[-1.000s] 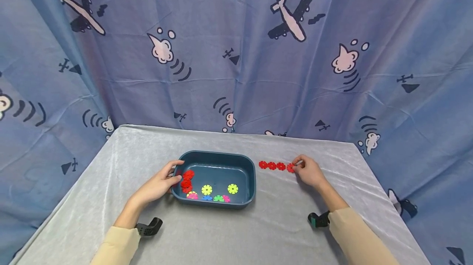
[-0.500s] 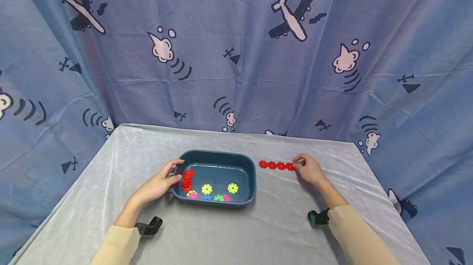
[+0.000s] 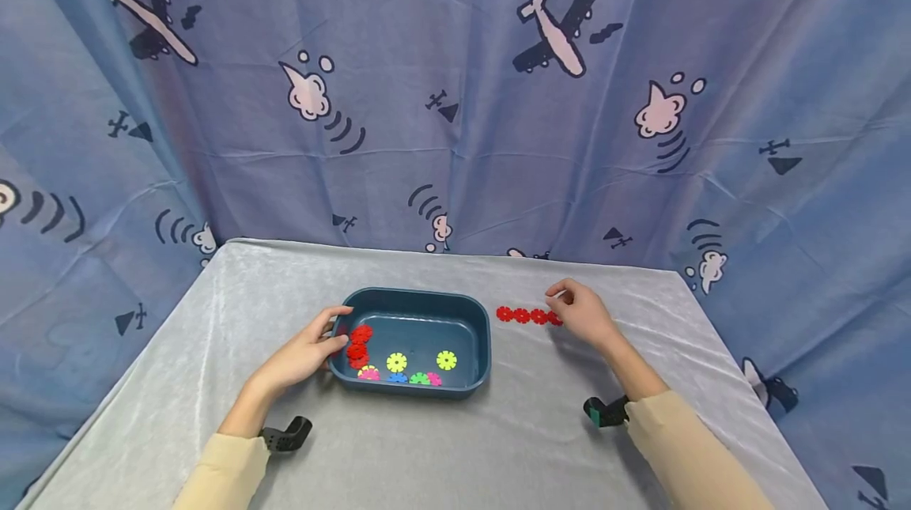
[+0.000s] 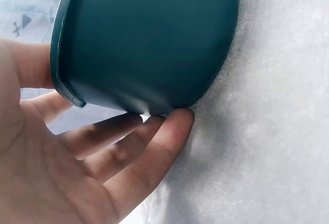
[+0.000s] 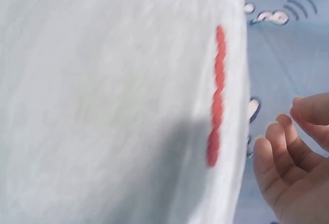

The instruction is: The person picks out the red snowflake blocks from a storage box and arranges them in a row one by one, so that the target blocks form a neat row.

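Observation:
My left hand [image 3: 306,352] grips the left end of the dark teal tray [image 3: 413,393], thumb over the rim; in the left wrist view its fingers [image 4: 149,167] press the tray's outer wall [image 4: 149,39]. Inside the tray, red notched discs [image 3: 358,352] are heaped at the left, with yellow discs [image 3: 446,360] and pink, blue and green ones along the near side. Right of the tray lies a row of red discs [image 3: 522,315]. Just above its right end hovers my right hand [image 3: 585,315], holding nothing, fingers loosely bent. The right wrist view shows the row [image 5: 218,95] apart from the hand [image 5: 290,167].
A pale grey cloth [image 3: 441,447] covers the table. Behind its back edge hangs a blue curtain [image 3: 384,99] printed with planes and clouds. Black wrist mounts [image 3: 288,435] are on both forearms, below beige sleeves.
My right hand has let go of the rightmost red disc and lifted slightly up and left. That disc moved a little left, closer to the row, before release. My left hand stays on the tray.

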{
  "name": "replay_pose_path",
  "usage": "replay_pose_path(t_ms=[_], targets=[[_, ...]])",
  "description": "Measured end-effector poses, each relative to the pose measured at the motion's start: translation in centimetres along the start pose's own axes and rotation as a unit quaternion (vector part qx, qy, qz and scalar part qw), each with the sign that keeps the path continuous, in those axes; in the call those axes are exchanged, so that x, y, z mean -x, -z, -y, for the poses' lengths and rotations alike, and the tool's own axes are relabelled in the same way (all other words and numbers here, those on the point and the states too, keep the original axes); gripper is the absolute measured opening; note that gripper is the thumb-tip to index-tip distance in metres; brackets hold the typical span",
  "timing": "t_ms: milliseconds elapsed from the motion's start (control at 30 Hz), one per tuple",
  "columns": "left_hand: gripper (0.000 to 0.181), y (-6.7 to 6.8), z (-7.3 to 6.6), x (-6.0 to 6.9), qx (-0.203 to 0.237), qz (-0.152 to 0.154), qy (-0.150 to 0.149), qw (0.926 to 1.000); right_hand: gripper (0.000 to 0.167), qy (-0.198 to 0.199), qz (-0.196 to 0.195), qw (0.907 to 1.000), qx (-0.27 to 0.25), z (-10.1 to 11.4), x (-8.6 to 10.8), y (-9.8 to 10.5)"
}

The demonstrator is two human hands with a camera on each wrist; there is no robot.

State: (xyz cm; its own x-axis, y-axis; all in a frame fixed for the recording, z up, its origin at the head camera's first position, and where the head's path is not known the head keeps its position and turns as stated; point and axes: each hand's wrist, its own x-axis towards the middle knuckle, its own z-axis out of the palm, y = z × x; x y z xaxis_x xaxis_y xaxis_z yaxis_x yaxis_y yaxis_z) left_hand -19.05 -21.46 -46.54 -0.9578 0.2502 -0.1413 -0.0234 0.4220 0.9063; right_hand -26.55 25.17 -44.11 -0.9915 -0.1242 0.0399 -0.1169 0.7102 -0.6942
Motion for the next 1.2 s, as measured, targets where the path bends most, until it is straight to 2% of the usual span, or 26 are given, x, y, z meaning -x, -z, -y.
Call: replay_pose_path(t_ms=[267, 667, 900, 1067, 1200], targets=[[0.053, 0.1, 0.2, 0.1, 0.006, 0.001, -0.003, 1.0, 0.018, 0.029, -0.004, 0.9993, -0.024, 3.6, 0.3, -1.2], [0.054, 0.1, 0.1, 0.1, 0.007, 0.005, -0.002, 1.0, 0.017, 0.06, 0.008, 0.9956, -0.071, 9.0, 1.1, -4.4], [0.055, 0.1, 0.0, 0.1, 0.011, 0.01, -0.003, 0.9999, 0.013, 0.095, 0.014, 0.9912, -0.091, 11.0, 1.3, -6.7], [0.054, 0.2, 0.2, 0.1, 0.018, 0.008, -0.001, 0.9998, 0.013, 0.096, 0.025, 0.9897, -0.103, 12.2, 1.5, -8.3], [0.054, 0.3, 0.3, 0.0, 0.041, 0.013, 0.0, 0.9991, 0.012, 0.102, 0.037, 0.9885, -0.105, 13.3, 1.5, -9.5]])
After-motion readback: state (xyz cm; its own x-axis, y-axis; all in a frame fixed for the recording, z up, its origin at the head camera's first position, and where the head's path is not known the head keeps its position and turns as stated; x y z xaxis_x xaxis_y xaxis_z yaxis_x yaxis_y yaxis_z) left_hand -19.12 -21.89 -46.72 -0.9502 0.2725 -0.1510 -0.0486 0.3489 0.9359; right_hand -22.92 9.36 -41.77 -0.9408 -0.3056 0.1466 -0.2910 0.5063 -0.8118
